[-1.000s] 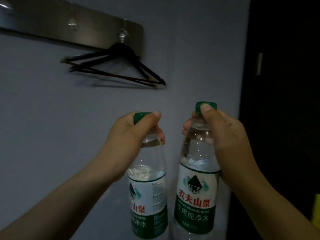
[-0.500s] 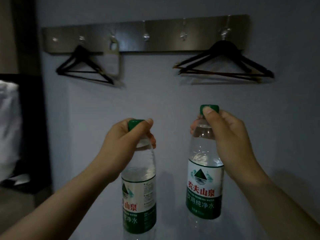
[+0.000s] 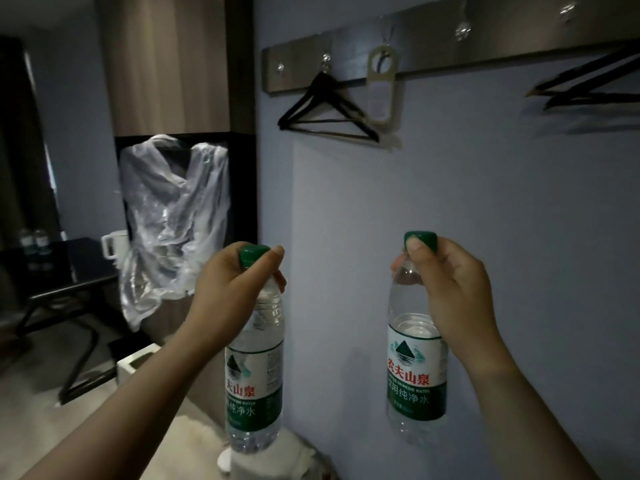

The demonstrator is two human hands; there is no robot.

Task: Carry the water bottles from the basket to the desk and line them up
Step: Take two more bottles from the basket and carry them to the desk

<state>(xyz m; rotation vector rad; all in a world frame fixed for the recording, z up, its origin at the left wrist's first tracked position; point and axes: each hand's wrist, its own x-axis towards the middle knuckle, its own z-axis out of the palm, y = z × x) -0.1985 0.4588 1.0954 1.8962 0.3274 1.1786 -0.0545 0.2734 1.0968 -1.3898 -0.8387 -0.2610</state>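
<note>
The left grip (image 3: 228, 292) is closed around the neck of the left bottle (image 3: 254, 386), thumb laid across its green cap (image 3: 252, 254). The right grip (image 3: 457, 292) holds the right bottle (image 3: 415, 382) the same way, thumb on its cap (image 3: 424, 239). Both bottles hang upright in the air in front of a grey wall (image 3: 485, 202), well apart from each other, their white-and-green labels facing the camera. Neither touches any surface. On the wall above is a metal hook rail (image 3: 450, 60) with a black hanger (image 3: 325, 112) and a pale door tag (image 3: 381, 84) just beside it; more dark hangers (image 3: 588, 84) show at the right edge. To the left, crumpled clear plastic (image 3: 173, 209) drapes over a dark opening. Farther left stands a dark table (image 3: 69, 268) and on its far side are what seem to be two small bottles (image 3: 33, 240), dim and blurred, close together.
</note>
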